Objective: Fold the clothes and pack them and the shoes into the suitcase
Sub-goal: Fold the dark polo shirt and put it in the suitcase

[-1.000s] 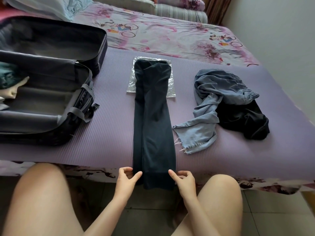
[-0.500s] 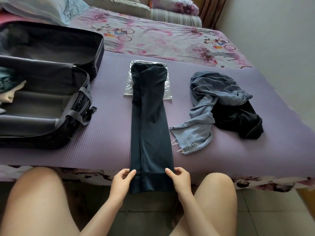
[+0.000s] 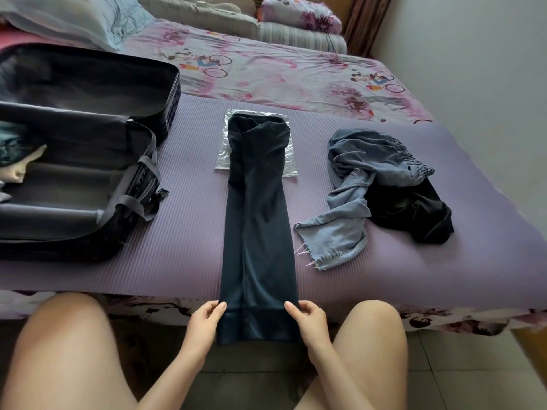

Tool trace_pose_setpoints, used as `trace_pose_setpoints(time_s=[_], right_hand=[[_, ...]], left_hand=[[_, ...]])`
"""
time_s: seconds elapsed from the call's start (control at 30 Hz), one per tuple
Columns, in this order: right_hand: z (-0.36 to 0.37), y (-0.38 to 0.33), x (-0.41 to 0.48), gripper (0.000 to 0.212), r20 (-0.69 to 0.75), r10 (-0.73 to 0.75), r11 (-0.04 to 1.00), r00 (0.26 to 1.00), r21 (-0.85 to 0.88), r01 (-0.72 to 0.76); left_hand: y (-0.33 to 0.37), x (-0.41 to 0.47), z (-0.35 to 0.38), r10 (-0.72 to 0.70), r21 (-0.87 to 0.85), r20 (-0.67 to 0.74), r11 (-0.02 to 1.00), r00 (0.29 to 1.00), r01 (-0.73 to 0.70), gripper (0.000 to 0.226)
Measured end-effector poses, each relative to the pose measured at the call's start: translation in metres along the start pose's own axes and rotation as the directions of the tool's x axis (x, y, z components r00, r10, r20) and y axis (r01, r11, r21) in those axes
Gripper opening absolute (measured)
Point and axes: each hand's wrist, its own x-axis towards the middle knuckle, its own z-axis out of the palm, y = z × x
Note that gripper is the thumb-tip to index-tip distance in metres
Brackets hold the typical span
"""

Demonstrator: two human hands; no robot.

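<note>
Head cam: I see L hand (image 3: 205, 323) and R hand (image 3: 308, 322) each pinching one side of the dark trousers (image 3: 257, 232) at the near hem; they lie flat on purple mat (image 3: 177, 261), jeans (image 3: 349, 223) right, open suitcase (image 3: 59, 227) left, silver bag (image 3: 222, 156) under far end
</note>
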Motion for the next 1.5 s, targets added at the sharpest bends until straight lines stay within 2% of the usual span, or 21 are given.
trace_pose_setpoints(time_s=[0.17,0.3,0.5,0.77,0.93,1.07,1.17,1.3,1.37,1.4,1.47,1.5], right_hand=[[-0.001,0.0,-0.003,0.02,0.029,0.01,1.0,1.0,0.022,-0.01],[-0.002,0.001,-0.004,0.018,0.026,0.013,1.0,1.0,0.019,-0.013],[-0.001,-0.001,-0.011,0.02,0.044,0.007,1.0,0.999,-0.008,-0.007],[-0.011,-0.012,-0.039,0.016,0.087,-0.017,0.994,0.996,-0.108,0.026],[-0.012,-0.033,-0.056,0.026,0.175,0.063,0.997,0.983,0.038,-0.071],[-0.011,-0.074,-0.042,0.033,0.155,0.045,0.977,0.987,0.198,-0.076],[-0.009,-0.111,-0.022,0.024,0.145,0.008,0.966,0.989,0.253,-0.045],[0.003,-0.15,0.015,0.008,0.17,0.018,0.961,0.985,0.268,-0.064],[0.012,-0.153,0.037,0.017,0.137,0.068,0.958,0.988,0.267,-0.103],[0.016,-0.147,0.047,0.02,0.073,0.067,0.977,0.995,0.2,-0.08],[0.021,-0.122,0.059,0.029,-0.057,-0.027,0.998,0.998,-0.065,0.023],[0.023,-0.11,0.058,0.035,-0.076,-0.075,0.984,0.994,-0.17,0.061]], left_hand=[[-0.001,-0.001,-0.002,0.014,-0.03,-0.02,0.999,1.0,-0.014,0.031],[0.0,-0.003,-0.005,0.065,-0.032,-0.014,0.997,0.998,-0.065,0.007],[0.004,-0.006,-0.008,-0.003,-0.082,0.05,0.997,0.999,0.007,0.012],[0.008,-0.027,-0.026,0.018,-0.12,0.037,0.993,0.999,-0.014,0.01],[0.018,-0.037,-0.038,0.012,-0.202,0.01,0.979,1.0,-0.009,0.025],[0.065,-0.033,-0.034,0.102,-0.272,0.029,0.958,0.994,-0.09,0.024],[0.105,-0.018,-0.029,0.158,-0.268,0.041,0.953,0.987,-0.141,0.022],[0.148,0.022,-0.017,0.135,-0.304,0.016,0.945,0.991,-0.123,0.02],[0.152,0.047,-0.014,0.121,-0.224,-0.038,0.966,0.992,-0.126,0.03],[0.146,0.057,-0.015,0.13,-0.118,-0.085,0.983,0.988,-0.139,0.035],[0.127,0.066,-0.018,0.177,0.121,-0.14,0.98,0.974,-0.16,0.04],[0.115,0.065,-0.018,0.203,0.206,-0.136,0.963,0.97,-0.173,0.041]])
